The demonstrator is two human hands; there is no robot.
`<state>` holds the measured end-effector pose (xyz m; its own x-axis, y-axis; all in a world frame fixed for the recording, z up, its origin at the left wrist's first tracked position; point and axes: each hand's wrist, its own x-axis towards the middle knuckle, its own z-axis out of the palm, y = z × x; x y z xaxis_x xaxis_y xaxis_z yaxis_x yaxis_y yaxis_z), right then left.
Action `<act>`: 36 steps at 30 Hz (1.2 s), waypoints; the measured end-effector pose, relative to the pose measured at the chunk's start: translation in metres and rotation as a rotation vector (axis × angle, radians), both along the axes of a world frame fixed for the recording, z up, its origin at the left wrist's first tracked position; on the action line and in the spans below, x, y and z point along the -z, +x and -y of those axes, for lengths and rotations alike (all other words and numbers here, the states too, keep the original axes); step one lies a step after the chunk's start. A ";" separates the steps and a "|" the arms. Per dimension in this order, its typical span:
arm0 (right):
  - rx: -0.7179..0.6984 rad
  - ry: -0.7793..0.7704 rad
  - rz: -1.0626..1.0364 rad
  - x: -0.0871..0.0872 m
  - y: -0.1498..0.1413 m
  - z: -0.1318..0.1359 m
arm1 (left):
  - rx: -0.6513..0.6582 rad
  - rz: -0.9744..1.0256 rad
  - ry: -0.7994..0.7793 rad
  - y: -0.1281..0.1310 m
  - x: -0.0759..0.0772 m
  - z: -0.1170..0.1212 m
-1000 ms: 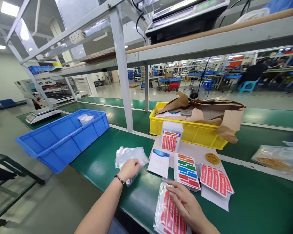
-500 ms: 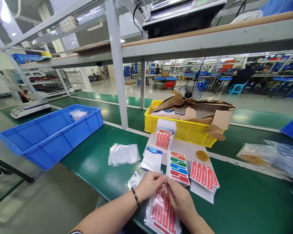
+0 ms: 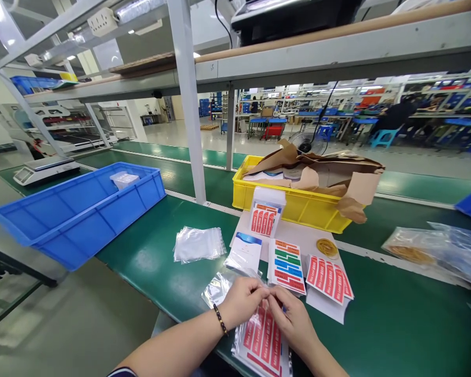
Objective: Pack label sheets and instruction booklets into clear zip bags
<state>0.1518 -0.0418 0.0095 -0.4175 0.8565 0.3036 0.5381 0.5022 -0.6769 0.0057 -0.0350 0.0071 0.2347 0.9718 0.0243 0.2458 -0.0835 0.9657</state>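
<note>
A clear plastic bag [image 3: 259,343] with red and white label sheets inside lies at the table's front edge. My left hand [image 3: 243,301] pinches its upper edge, and my right hand [image 3: 292,317] pinches the same edge just beside it, fingertips nearly touching. Left of my left hand is another clear bag [image 3: 215,288]. Beyond my hands lie a white and blue card [image 3: 245,254], a stack of multicoloured label sheets [image 3: 286,267] and red label sheets [image 3: 329,280]. A pile of empty clear bags [image 3: 199,244] rests to the left.
At the back a yellow bin [image 3: 290,207] holds torn brown paper, with a label stack [image 3: 265,217] leaning on it. A blue bin [image 3: 82,209] stands left, near a scale [image 3: 45,170]. Rubber bands [image 3: 327,248] sit right of centre. A metal post [image 3: 188,104] rises behind.
My right hand has shifted slightly right and its fingers are drawn up more along the bag's edge. The view has tilted a little; the other things stay in place.
</note>
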 end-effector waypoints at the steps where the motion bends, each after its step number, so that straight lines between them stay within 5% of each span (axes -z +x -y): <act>1: 0.020 0.014 0.023 0.002 0.000 -0.001 | 0.011 -0.052 0.037 0.000 0.000 0.001; 5: 0.148 0.184 0.180 0.010 0.002 -0.005 | -0.006 -0.232 0.154 0.003 0.001 0.007; 9: 0.269 0.356 0.266 0.010 0.007 -0.008 | -0.002 -0.165 0.038 0.007 0.004 0.005; 14: 0.063 0.480 0.258 0.005 0.007 -0.005 | -0.049 -0.051 -0.079 0.000 -0.005 -0.006; 17: -0.034 0.425 0.237 0.002 0.007 -0.002 | -0.084 -0.074 -0.020 -0.011 -0.021 -0.005; 19: -0.106 0.309 0.166 -0.002 0.008 -0.001 | -0.060 -0.170 0.210 -0.019 -0.032 0.000; 21: -0.199 0.141 0.110 -0.010 0.011 0.000 | 0.106 -0.327 0.465 -0.026 -0.041 0.006; 23: -0.259 -0.010 0.113 -0.019 0.014 0.000 | 0.271 -0.471 0.538 -0.032 -0.045 0.008; 30: -0.270 -0.191 0.102 -0.030 0.020 -0.004 | 0.319 -0.480 0.194 -0.060 -0.032 0.009; 33: -0.095 -0.121 0.101 -0.023 0.012 -0.014 | 0.392 -0.386 0.060 -0.067 -0.018 0.020; 36: 0.064 -0.045 0.335 -0.015 -0.007 -0.028 | 0.478 -0.366 0.023 -0.069 -0.004 0.031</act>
<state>0.1446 -0.0138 0.0246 -0.4323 0.8937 0.1200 0.7639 0.4337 -0.4779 -0.0632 -0.0665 0.0112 0.6423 0.7569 -0.1208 0.4920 -0.2863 0.8222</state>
